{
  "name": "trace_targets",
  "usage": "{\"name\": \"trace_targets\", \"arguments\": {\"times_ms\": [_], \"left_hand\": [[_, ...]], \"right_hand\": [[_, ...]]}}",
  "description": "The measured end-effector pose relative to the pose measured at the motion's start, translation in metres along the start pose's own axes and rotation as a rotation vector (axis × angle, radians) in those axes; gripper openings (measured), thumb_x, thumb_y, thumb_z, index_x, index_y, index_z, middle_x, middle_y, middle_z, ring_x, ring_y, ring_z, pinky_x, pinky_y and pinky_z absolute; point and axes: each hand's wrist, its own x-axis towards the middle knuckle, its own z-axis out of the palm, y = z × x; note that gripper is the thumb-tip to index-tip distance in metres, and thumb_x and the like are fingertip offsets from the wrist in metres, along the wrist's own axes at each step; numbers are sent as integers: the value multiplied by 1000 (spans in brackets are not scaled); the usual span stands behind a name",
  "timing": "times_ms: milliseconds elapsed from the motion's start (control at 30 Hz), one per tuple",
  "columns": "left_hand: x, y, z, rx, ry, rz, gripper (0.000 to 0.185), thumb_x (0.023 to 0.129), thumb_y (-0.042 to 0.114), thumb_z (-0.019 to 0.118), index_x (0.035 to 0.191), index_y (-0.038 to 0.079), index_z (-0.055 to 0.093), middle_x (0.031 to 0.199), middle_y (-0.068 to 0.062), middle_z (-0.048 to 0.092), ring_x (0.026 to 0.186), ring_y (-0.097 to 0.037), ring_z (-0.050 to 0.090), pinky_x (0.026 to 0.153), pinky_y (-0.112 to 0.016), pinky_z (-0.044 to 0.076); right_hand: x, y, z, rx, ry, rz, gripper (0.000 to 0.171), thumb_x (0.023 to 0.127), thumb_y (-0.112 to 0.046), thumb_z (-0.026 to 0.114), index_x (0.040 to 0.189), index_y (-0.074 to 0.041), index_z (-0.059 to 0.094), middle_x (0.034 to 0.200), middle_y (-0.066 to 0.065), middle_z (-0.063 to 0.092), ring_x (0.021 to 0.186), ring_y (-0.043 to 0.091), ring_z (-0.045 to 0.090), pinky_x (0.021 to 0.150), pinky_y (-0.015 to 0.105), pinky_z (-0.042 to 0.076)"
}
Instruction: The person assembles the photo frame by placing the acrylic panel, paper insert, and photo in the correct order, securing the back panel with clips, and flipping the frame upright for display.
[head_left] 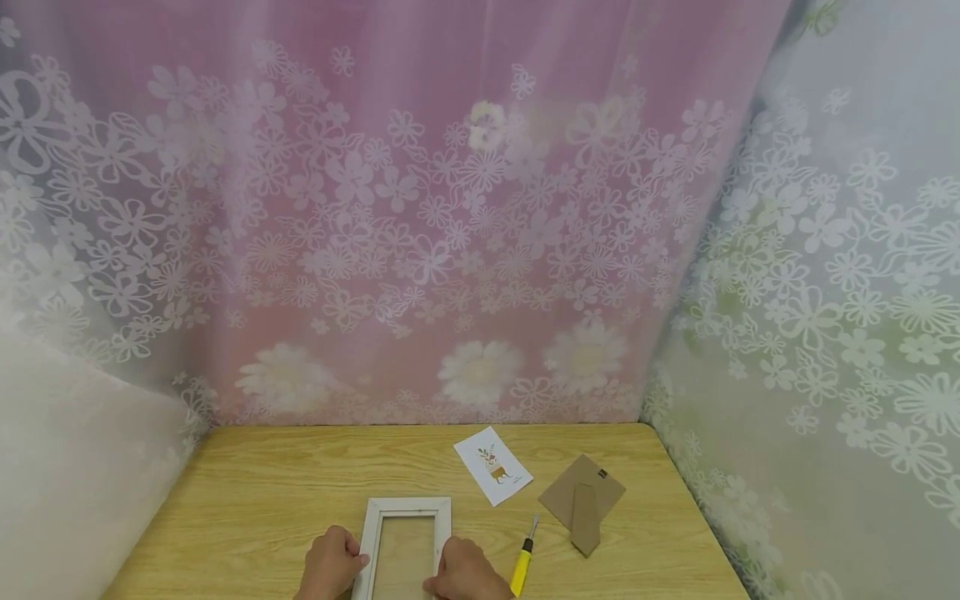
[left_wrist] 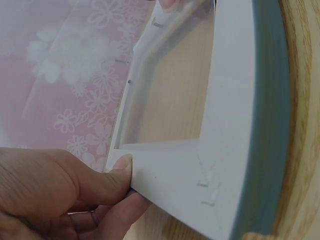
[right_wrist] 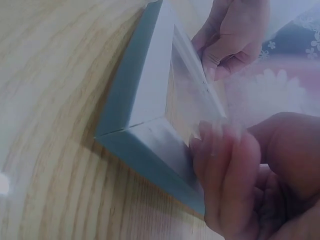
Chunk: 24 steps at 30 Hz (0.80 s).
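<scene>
A white picture frame lies back side up on the wooden table, a clear pane showing within its opening. At its left side, my left hand pinches the rail, thumb on the upper face and fingers beneath the edge. My right hand is curled at the opposite rail, its fingertips at the inner edge of the opening. Small metal tabs stick up from the back of the frame. The frame's near end is cut off in the head view.
A yellow-handled screwdriver lies just right of my right hand. Beyond it rests the brown backing board with its stand leg. A white card printed with a plant picture lies farther back. Flowered curtains border the wooden table.
</scene>
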Motion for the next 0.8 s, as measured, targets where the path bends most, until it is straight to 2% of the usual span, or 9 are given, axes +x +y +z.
{"name": "trace_targets", "arguments": {"times_ms": [167,367,633,800], "left_hand": [[0,1,0,-11,5,1,24,79,3,83,75,3,59,69,-5,59,65,-18,56,59,-32,45],[-1,3,-2,-19,-3,-2,23,80,1,82,76,2,59,68,-5,60,62,-17,58,57,-31,46],[-1,3,-2,-13,7,1,24,79,1,82,74,2,59,66,-4,59,59,-16,57,55,-30,44],[-1,4,-1,-12,2,-6,23,79,1,82,74,3,59,67,-4,59,60,-16,57,56,-31,45]], "right_hand": [[-18,-26,-13,20,19,4,29,81,-11,85,63,-2,64,57,6,58,56,18,52,53,29,42],[-26,-40,-19,-24,21,44,31,83,-10,84,64,-5,60,56,4,54,53,16,48,52,25,35],[-14,-38,-17,-104,-14,49,35,83,-14,85,58,-6,60,50,4,55,46,15,49,49,26,36],[13,-16,-5,-174,-57,52,34,83,-17,85,60,-9,62,51,3,59,46,15,54,48,27,42]]}}
